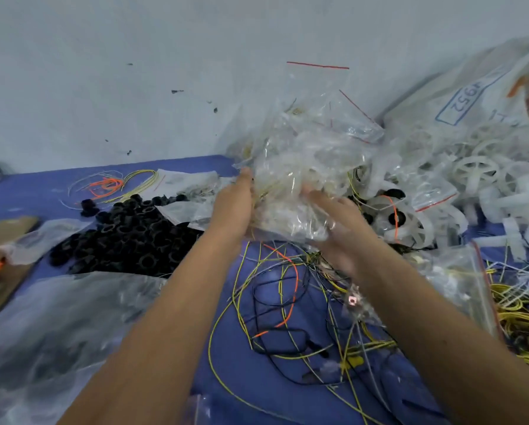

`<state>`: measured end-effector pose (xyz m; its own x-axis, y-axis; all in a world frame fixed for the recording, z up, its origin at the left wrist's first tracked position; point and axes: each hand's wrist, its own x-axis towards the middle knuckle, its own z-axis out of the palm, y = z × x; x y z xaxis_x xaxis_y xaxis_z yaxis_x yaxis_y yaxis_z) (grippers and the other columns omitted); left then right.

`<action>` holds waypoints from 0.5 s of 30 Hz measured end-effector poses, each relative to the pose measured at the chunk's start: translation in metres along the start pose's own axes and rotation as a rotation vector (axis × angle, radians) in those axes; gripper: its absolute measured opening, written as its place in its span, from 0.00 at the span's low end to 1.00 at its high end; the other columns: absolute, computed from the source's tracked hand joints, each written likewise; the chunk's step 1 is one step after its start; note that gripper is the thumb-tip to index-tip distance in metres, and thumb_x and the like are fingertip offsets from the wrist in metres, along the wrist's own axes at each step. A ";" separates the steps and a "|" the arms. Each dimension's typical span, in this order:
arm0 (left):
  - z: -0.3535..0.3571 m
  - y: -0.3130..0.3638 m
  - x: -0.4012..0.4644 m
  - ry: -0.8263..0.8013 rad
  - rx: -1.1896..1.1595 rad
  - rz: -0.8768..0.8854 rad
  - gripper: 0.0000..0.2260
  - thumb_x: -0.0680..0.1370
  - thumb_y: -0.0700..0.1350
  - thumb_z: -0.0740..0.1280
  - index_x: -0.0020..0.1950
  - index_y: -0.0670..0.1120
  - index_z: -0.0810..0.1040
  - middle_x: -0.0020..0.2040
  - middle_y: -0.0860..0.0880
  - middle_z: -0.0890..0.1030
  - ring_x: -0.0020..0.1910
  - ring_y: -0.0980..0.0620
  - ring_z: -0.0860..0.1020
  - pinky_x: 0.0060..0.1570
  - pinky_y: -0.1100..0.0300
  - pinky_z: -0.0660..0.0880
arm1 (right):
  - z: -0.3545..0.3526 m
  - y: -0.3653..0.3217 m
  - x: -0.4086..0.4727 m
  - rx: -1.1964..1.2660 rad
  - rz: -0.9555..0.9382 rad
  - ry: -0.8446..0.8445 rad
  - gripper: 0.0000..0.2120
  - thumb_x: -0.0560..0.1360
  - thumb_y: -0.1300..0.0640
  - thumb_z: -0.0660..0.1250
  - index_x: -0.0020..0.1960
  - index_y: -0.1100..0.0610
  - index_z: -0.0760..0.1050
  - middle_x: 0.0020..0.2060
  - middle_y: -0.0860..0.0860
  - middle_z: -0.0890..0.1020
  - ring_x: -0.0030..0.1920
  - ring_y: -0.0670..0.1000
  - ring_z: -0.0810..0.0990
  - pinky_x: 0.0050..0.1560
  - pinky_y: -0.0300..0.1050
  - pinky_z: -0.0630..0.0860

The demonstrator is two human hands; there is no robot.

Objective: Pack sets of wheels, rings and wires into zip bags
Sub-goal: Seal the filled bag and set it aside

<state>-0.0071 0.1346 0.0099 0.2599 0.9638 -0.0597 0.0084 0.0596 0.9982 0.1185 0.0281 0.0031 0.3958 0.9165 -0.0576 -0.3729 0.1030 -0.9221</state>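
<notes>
Both hands cup a heap of clear zip bags point(303, 167) held above the blue bench point(196, 167). Left hand point(234, 207) flat on its left side, fingers straight and together; right hand point(333, 219) under the right side, fingers spread, blurred. Heap sits between black rings point(128, 231) and white wheels point(477, 167), over loose wires point(275, 302). Best: squeeze evenly, peel off one bag. Red zip edges point up-right; heap shows no clear long axis.
</notes>
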 end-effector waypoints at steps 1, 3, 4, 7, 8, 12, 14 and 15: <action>0.003 0.008 0.009 0.018 -0.076 0.002 0.20 0.84 0.60 0.58 0.43 0.48 0.78 0.41 0.45 0.84 0.38 0.45 0.82 0.44 0.50 0.79 | 0.008 -0.016 0.019 0.026 -0.011 0.000 0.22 0.77 0.53 0.74 0.65 0.63 0.74 0.50 0.54 0.87 0.48 0.55 0.86 0.44 0.51 0.84; 0.011 0.022 0.025 0.099 -0.155 0.029 0.18 0.85 0.58 0.56 0.48 0.46 0.76 0.46 0.41 0.85 0.34 0.43 0.83 0.38 0.49 0.81 | 0.025 -0.052 0.060 0.103 -0.066 0.002 0.14 0.79 0.55 0.71 0.59 0.63 0.77 0.50 0.57 0.87 0.47 0.56 0.85 0.38 0.47 0.83; 0.015 0.027 0.032 0.144 -0.165 0.047 0.17 0.85 0.56 0.56 0.49 0.45 0.75 0.46 0.40 0.85 0.32 0.43 0.81 0.36 0.50 0.80 | 0.035 -0.071 0.078 0.164 -0.100 -0.006 0.13 0.80 0.57 0.70 0.59 0.65 0.77 0.55 0.61 0.85 0.50 0.57 0.84 0.42 0.49 0.83; 0.028 0.034 0.044 0.179 -0.118 0.069 0.15 0.85 0.53 0.58 0.54 0.42 0.74 0.45 0.41 0.83 0.30 0.45 0.79 0.35 0.53 0.78 | 0.058 -0.109 0.115 0.322 -0.119 0.002 0.19 0.81 0.59 0.68 0.67 0.68 0.71 0.71 0.69 0.70 0.65 0.62 0.77 0.61 0.53 0.80; 0.030 0.033 0.046 0.164 -0.090 0.076 0.14 0.85 0.52 0.58 0.55 0.42 0.74 0.44 0.43 0.83 0.29 0.46 0.79 0.34 0.54 0.78 | 0.061 -0.113 0.121 0.311 -0.106 0.015 0.22 0.81 0.59 0.69 0.70 0.67 0.70 0.72 0.69 0.68 0.68 0.63 0.75 0.64 0.53 0.79; 0.022 0.020 0.041 0.125 -0.024 0.141 0.11 0.85 0.49 0.58 0.52 0.42 0.74 0.42 0.44 0.82 0.28 0.48 0.78 0.29 0.57 0.75 | 0.067 -0.087 0.111 0.147 -0.093 -0.022 0.12 0.81 0.62 0.68 0.62 0.66 0.73 0.66 0.69 0.74 0.64 0.64 0.79 0.53 0.49 0.84; 0.013 0.009 0.034 0.113 -0.026 0.155 0.12 0.85 0.48 0.59 0.49 0.42 0.75 0.39 0.44 0.81 0.26 0.49 0.76 0.26 0.59 0.71 | 0.065 -0.061 0.089 0.015 -0.107 -0.029 0.09 0.82 0.63 0.65 0.61 0.65 0.72 0.59 0.67 0.80 0.57 0.63 0.84 0.51 0.50 0.85; 0.007 0.004 0.029 0.105 -0.019 0.163 0.12 0.86 0.47 0.59 0.48 0.41 0.75 0.37 0.45 0.81 0.25 0.49 0.76 0.24 0.60 0.70 | 0.062 -0.047 0.076 -0.064 -0.122 -0.018 0.09 0.83 0.63 0.64 0.62 0.65 0.72 0.55 0.65 0.83 0.50 0.62 0.86 0.47 0.49 0.85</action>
<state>0.0071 0.1605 0.0122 0.1542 0.9829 0.1010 -0.0439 -0.0953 0.9945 0.1144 0.1166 0.0657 0.4192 0.9057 0.0633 -0.2681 0.1901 -0.9444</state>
